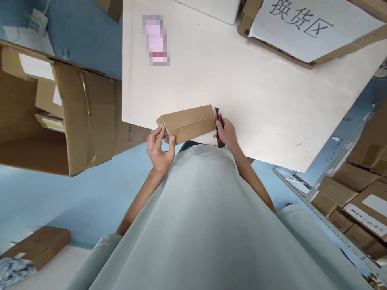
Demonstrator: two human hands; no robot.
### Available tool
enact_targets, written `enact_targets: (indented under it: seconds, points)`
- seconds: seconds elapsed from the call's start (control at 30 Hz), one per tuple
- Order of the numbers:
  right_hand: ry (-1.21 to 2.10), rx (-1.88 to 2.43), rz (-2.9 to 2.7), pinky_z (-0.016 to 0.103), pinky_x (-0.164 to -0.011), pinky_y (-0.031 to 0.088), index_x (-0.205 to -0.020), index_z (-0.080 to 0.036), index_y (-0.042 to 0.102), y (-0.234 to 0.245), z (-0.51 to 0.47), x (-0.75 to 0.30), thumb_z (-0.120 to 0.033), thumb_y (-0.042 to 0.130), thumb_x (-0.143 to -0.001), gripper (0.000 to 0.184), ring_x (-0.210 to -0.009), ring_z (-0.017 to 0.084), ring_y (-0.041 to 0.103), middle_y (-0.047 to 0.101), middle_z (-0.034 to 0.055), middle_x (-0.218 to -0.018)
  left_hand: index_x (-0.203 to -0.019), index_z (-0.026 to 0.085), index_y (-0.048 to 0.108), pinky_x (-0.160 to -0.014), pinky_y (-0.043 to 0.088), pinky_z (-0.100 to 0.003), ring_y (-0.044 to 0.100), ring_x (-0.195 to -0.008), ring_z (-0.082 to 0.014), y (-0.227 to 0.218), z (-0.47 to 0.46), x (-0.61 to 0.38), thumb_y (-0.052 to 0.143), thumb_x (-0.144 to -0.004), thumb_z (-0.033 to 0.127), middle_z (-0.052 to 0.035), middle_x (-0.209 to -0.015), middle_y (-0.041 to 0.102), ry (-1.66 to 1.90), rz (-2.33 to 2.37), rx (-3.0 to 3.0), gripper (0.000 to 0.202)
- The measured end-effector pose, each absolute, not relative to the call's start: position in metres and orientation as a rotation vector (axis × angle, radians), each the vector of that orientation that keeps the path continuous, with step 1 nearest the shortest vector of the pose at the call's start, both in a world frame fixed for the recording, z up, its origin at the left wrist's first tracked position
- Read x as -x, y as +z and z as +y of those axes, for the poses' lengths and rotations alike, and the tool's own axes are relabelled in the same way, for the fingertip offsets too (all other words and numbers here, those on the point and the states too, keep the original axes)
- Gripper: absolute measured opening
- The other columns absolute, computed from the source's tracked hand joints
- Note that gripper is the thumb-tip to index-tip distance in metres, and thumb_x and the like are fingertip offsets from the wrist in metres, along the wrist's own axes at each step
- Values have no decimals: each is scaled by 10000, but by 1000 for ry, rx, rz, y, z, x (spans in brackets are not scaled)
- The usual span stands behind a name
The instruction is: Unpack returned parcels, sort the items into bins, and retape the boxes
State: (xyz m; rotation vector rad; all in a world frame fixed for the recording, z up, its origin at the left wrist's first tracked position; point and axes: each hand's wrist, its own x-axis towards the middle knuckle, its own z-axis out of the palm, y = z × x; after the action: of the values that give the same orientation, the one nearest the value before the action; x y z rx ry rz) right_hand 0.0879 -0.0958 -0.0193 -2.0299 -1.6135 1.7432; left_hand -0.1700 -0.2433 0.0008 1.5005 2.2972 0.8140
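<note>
A long brown cardboard box point(190, 123) lies at the near edge of the white table point(199, 80), its left end jutting past that edge. At this end my left hand point(160, 149) grips the box, fingers on the far corner and thumb on the near one. My right hand point(227, 135) is closed around a black and red box cutter point(219, 129), close beside the box's right end. The cutter's tip points away from me. Whether its blade is out I cannot tell.
Left of the table stands a large open carton point(90, 117) with smaller boxes inside. A carton with a paper sign point(314, 28) sits at the table's back right. A blurred pink item point(156, 40) lies at the back left. Shelved boxes point(338, 187) stand on the right.
</note>
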Motion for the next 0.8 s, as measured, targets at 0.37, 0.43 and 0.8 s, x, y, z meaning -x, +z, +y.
enact_targets:
  seconds: [0.37, 0.43, 0.8]
  points:
    - [1402, 2162, -1737, 351, -851, 585, -1263, -227, 611, 12, -125, -101, -486, 362, -1211, 363, -815, 257, 826, 795, 35, -842, -1527, 273, 650, -1157, 666, -500, 741, -1388, -288, -39, -202, 182, 583, -1120, 683, -154, -1541, 724, 945, 1902, -1108, 582]
    - [1301, 2185, -1816, 364, -859, 591, -1342, -207, 618, 19, -125, -110, -479, 343, -1208, 409, -818, 268, 820, 827, 69, -920, -1424, 261, 713, -1137, 679, -485, 747, -1348, -272, -49, -192, 179, 600, -1117, 619, -140, -1505, 728, 932, 1829, -1106, 485]
    - [947, 1764, -2986, 337, -899, 536, -1671, -267, 599, 74, -105, -34, -389, 341, -1243, 515, -1204, 301, 752, 788, 133, -1457, -1307, 280, 784, -1123, 697, -528, 752, -1283, -285, -72, -172, 193, 792, -969, 421, -113, -1444, 703, 962, 1506, -1009, 367]
